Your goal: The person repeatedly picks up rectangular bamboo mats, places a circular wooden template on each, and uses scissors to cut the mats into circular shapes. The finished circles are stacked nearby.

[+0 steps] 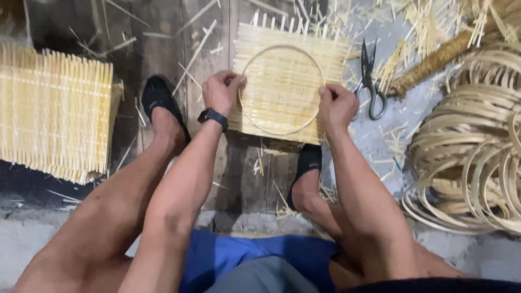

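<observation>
Nearest the camera are blue shorts (255, 258) and two bare legs stretching away over the floor (374, 144). Each foot wears a black slipper: the left slipper (158, 97) rests on dark wooden planks, and the right slipper (307, 163) sits just under the near edge of a woven bamboo mat (282, 70).

Beyond the knees the two forearms reach forward, the left wrist carrying a black watch (213, 116). The left hand (221, 91) is closed on the left side of a thin bamboo hoop (316, 64), thumb on top, fingers curled over the rim. The right hand (336, 106) is clamped on the hoop's right side in the same way. The hands are well apart, one at either side of the ring. The hoop lies flat on the mat, which rests on the planks between the feet, loose strip ends sticking out along its far edge.

Just to the right of the right hand, a pair of dark scissors (370, 81) lies on the grey floor, blades pointing away. Near the floor's right edge lies a heap of coiled bamboo hoops (472, 157). At the left edge sits a stack of woven mats (54, 111). Splinters and cut strips (423, 27) litter the far right corner.
</observation>
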